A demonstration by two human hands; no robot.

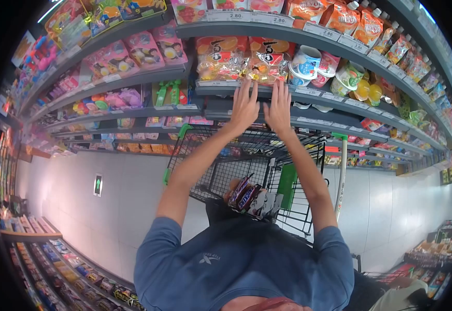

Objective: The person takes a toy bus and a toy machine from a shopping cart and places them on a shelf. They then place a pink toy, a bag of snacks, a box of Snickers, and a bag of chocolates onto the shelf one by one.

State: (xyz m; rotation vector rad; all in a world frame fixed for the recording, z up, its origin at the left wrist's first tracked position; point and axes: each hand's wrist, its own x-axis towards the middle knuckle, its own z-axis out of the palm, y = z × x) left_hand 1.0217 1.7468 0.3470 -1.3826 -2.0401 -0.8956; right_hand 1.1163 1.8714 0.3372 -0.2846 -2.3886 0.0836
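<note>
Both my arms reach forward over the shopping cart (213, 171) to a shelf of packaged sweets. My left hand (245, 108) has its fingers stretched out, the tips at the lower edge of a clear and orange snack bag (268, 54). Beside it my right hand (278, 108) points the same way, fingers extended and right at the shelf lip under that bag. A matching bag (220, 56) stands just to the left. On the right are a blue and white cup (305, 62) and a green-labelled cup (348, 78).
Inside the cart lie dark Snickers packs (245, 196) near my body. Orange spouted pouches (342, 18) line the upper shelf, and pink packs (139, 49) fill the left shelves. A green arrow sign (98, 184) marks the pale floor. Another shelf (75, 269) stands behind me.
</note>
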